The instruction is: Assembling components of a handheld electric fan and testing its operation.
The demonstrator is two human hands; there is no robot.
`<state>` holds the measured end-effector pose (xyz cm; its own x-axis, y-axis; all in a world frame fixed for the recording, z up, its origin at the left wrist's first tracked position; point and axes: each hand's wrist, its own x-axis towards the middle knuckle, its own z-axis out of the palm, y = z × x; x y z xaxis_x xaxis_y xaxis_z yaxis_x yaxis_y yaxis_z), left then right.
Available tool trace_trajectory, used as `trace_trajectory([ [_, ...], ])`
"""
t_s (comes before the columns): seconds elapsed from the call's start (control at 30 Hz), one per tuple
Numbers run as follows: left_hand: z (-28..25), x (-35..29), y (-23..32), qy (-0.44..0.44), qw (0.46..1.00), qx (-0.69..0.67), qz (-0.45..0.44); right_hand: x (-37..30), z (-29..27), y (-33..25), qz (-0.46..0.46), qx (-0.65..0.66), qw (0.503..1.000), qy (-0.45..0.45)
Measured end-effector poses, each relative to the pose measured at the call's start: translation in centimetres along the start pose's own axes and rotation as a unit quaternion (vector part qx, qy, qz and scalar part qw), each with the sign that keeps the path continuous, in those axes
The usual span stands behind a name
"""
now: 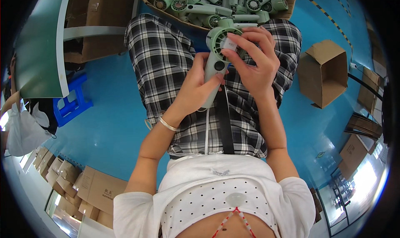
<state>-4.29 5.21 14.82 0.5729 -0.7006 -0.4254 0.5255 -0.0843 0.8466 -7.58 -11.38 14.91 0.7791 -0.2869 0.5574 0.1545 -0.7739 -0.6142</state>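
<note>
Handheld fan [213, 61]: upper centre of the frame, pale green and grey, round head toward the top edge.
Left hand [192, 87]: wrapped around the fan's handle, thumb just below the black button [219, 66].
Right hand [259, 62]: thumb and fingers pinching a small white tag [230, 44] at the head (stuck on or not, I cannot tell).
Progress: tag not yet let go, so this unit looks mid-step; whether the similar fans [204, 8] heaped in the carton [291, 5], top of frame, are finished doesn't show.
</note>
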Motion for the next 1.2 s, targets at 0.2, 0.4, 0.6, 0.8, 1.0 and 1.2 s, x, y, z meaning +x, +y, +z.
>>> trace_trajectory([
  [0.2, -0.4, 0.5, 0.5, -0.012, 1.000, 0.007, -0.013, 0.4, -0.7, 0.6, -0.033, -0.030, 0.999, -0.021],
  [0.4, -1.0, 0.3, 0.3, -0.034, 0.998, -0.033, -0.051, 0.5, -0.7, 0.4, -0.020, -0.042, 0.997, -0.056],
  [0.6, -0.9, 0.3, 0.1, -0.030, 0.998, -0.045, -0.041, 0.0, -0.9, 0.1, -0.019, -0.084, 0.993, -0.080],
  [0.8, -0.6, 0.8, 0.4, -0.018, 0.996, -0.087, 0.010, -1.0, -0.4, 0.4, -0.014, 0.041, 0.997, 0.063],
  [1.0, -0.1, 0.5, 1.3, -0.018, 0.993, -0.103, 0.060, -1.8, -1.9, 1.6, 0.095, 0.057, 0.991, 0.076],
  [1.2, -0.3, -1.2, 4.1, -0.042, 0.982, -0.156, 0.096, -3.9, -5.4, -0.4, 0.219, 0.074, 0.968, 0.096],
])
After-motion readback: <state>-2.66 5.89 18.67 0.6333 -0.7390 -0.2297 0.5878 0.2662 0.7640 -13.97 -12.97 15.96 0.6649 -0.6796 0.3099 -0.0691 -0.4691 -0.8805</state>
